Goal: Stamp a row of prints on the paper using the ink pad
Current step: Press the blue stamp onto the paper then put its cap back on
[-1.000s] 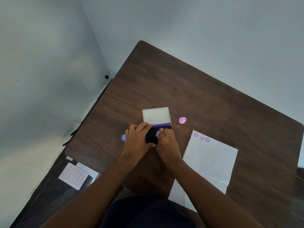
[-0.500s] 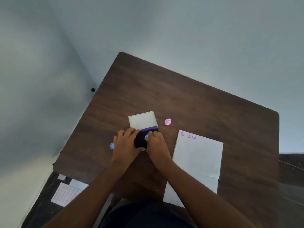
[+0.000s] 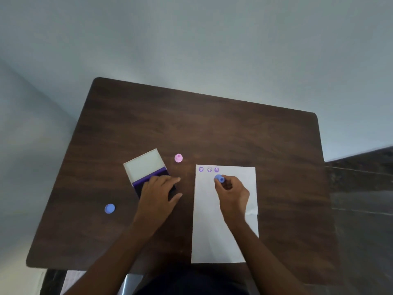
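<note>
the right hand [image 3: 232, 191] is gripping a blue stamp [image 3: 219, 179] in closed fingers, over the top of the white paper [image 3: 225, 231], just below a row of three purple prints [image 3: 209, 169]. the paper is lying toward the near right part of the dark wooden bench [image 3: 212, 128]. the left hand [image 3: 158, 193] is resting flat, fingers spread, on the open ink pad [image 3: 146, 169] near the bench's middle. a pink stamp [image 3: 178, 158] is standing between pad and paper; a blue cap [image 3: 110, 208] is lying toward the near left corner.

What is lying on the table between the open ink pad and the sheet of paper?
In the head view, only bare table lies between the ink pad and the paper; the pink stamp stands slightly beyond that gap.
</note>
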